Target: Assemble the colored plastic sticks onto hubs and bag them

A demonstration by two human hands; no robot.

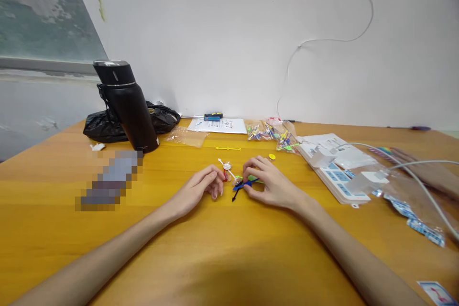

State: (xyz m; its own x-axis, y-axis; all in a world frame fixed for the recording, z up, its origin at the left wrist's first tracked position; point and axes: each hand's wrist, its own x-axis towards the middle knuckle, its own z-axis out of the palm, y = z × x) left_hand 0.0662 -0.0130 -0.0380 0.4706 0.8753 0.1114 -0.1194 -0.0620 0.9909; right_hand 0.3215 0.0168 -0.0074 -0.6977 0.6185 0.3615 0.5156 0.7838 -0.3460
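Note:
My right hand (pixel 269 182) pinches a small blue plastic piece (pixel 247 185) between thumb and fingers, low over the table. A black arrow-shaped pointer (pixel 234 195) sticks out below that piece, and something green shows behind my fingers. Opposite it, my left hand (pixel 205 185) rests with loosely curled fingers and nothing visible in its grasp. Close to its fingertips are a white arrow-shaped pointer (pixel 221 161) with a round hub and a small red part (pixel 225 176); whether they touch is unclear. Farther back lie a yellow arrow-shaped pointer (pixel 228 148) and a yellow disc (pixel 272 157).
Bags of colourful plastic parts (pixel 265 131) lie near the wall beside a paper sheet (pixel 218 125) and a screwdriver (pixel 213 116). At left stand a black bottle (pixel 131 112) and a black bag (pixel 102 126). A power strip (pixel 340 182) with cables and another person's hand (pixel 409 160) are at right.

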